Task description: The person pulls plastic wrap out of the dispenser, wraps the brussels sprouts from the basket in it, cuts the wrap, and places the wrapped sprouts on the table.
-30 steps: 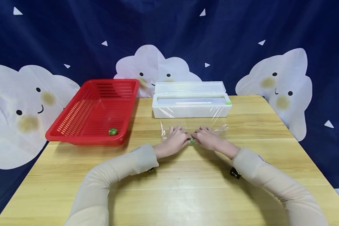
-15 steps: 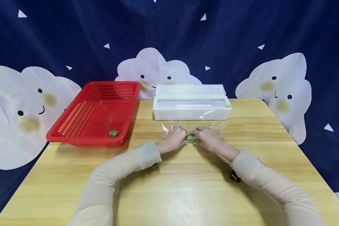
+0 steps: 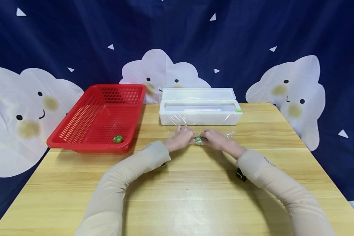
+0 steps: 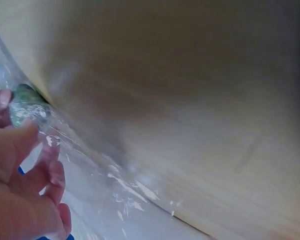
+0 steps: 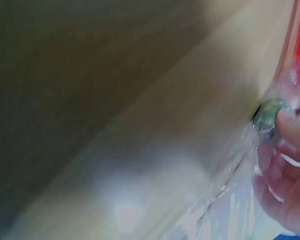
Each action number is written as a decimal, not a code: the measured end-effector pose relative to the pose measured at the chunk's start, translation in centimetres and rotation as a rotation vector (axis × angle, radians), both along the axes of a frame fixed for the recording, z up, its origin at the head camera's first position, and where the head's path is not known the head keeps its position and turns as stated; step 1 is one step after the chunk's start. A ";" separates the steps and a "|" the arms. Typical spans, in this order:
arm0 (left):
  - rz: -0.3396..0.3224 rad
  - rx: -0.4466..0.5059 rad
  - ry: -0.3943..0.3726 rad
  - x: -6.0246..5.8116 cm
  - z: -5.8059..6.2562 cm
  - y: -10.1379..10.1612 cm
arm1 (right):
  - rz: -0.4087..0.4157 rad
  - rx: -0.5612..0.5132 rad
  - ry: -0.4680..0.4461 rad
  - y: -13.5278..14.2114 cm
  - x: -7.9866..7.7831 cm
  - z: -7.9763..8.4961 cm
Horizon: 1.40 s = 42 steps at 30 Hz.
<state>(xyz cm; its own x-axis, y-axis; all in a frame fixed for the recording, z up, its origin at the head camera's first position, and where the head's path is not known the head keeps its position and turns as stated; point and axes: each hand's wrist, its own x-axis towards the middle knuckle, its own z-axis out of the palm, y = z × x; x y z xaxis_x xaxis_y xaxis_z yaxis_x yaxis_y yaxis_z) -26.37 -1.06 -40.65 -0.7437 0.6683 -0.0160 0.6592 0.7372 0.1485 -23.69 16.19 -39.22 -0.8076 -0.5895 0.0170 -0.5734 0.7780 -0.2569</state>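
A small round green vegetable, rolled in clear cling film, lies between both hands near the middle of the table. My left hand grips it from the left, thumb and fingertips on the wrapped side. From the right, my right hand holds it with thumb and curled fingers. Film spreads beyond the hands and runs up to the open white cling film box, where the roll sits. In the right wrist view the thumb presses against the green vegetable.
A red plastic basket stands at the left of the wooden table. One wrapped green ball lies in its near right corner. The box lid is raised against a dark blue cloud-patterned curtain.
Both hands have moved slightly forward toward the box with the wrapped vegetable. More of the vegetable shows between the fingers than one second ago. Basket and box have stayed put.
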 end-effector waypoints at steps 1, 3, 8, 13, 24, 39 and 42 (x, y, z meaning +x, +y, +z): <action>-0.001 -0.001 -0.004 -0.2 0.0 -0.1 | 0.014 -0.011 -0.017 0.2 -0.2 0.0; -0.002 -0.008 -0.009 -0.4 0.0 -0.1 | 0.038 -0.027 -0.045 0.6 -0.7 0.0; 0.001 -0.027 -0.027 -0.8 0.0 -0.3 | 0.069 -0.049 -0.059 1.4 -1.1 -0.3; 0.008 0.001 0.034 -0.6 0.1 -0.6 | 0.075 -0.028 0.003 1.6 -1.2 -0.8; 0.000 0.079 0.169 0.8 1.1 -0.8 | 0.036 -0.197 -0.005 2.2 -2.3 0.2; 0.042 0.113 0.090 1.5 1.1 0.7 | -0.719 -0.421 0.132 12.4 -6.3 -0.5; 0.046 0.122 0.073 1.7 0.9 0.7 | -0.698 -0.398 0.073 13.1 -6.1 -1.4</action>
<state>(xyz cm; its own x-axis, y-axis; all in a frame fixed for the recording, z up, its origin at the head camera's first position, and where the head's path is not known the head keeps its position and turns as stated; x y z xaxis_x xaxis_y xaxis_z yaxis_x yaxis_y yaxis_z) -24.72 -0.32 -39.72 -0.7701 0.6269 0.1181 0.6372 0.7465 0.1915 -29.82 29.27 -40.67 -0.9760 0.1118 0.1869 -0.0153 0.8208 -0.5710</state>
